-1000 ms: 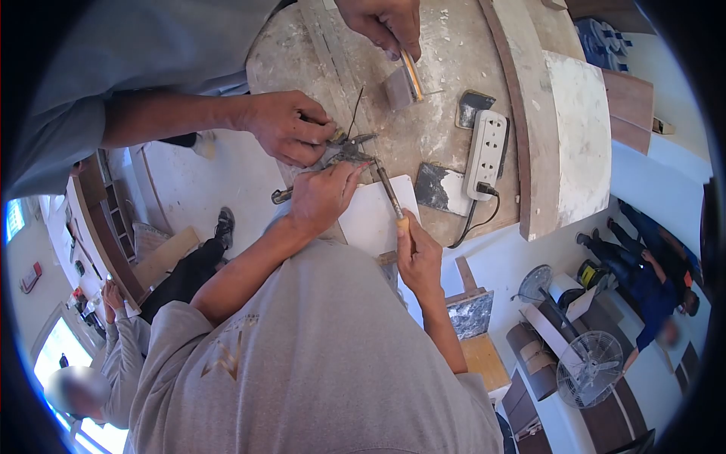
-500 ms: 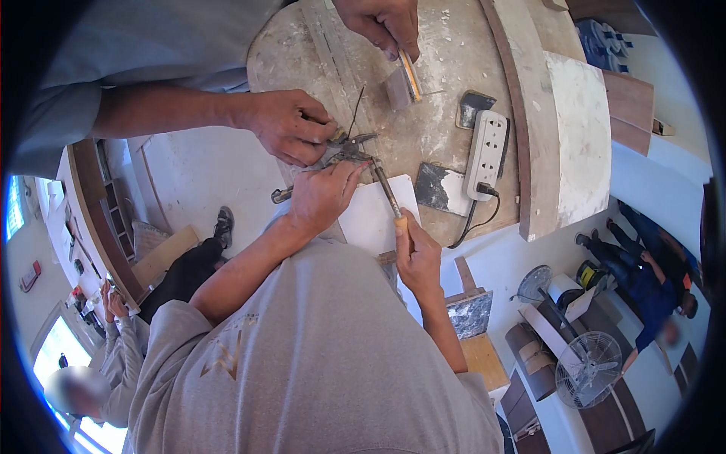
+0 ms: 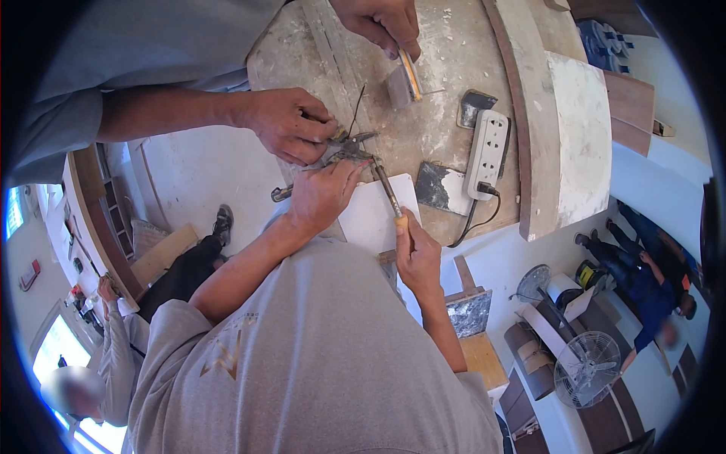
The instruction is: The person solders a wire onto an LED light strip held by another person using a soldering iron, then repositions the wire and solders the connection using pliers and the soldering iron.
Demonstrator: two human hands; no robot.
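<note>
My right hand (image 3: 418, 256) is closed around the pale wooden handle of a soldering iron (image 3: 389, 193). Its metal shaft points up and left, and the tip meets dark pliers (image 3: 349, 150). Bent over these pliers is my left hand (image 3: 325, 193), fingers closed; its palm side is hidden. A co-worker's hand (image 3: 291, 125) lies against the pliers from the far side, and a thin dark wire (image 3: 358, 106) sticks up beside it. The co-worker's other hand (image 3: 386, 26) grips a flat yellow-edged piece (image 3: 409, 76) standing on the table. Below the iron's tip lies a white sheet (image 3: 370, 219).
A white power strip (image 3: 486, 155) with a black cord (image 3: 476, 225) lies right of my hands. Around it are dark flat pieces (image 3: 437, 188) on the dusty table (image 3: 454, 45). A raised curved board (image 3: 522, 113) edges the right side. Fans (image 3: 588, 369) and other people are beyond.
My hands, the soldering iron and the pliers stay in place. At the far left, a person in the background has shifted an arm along the bench.
</note>
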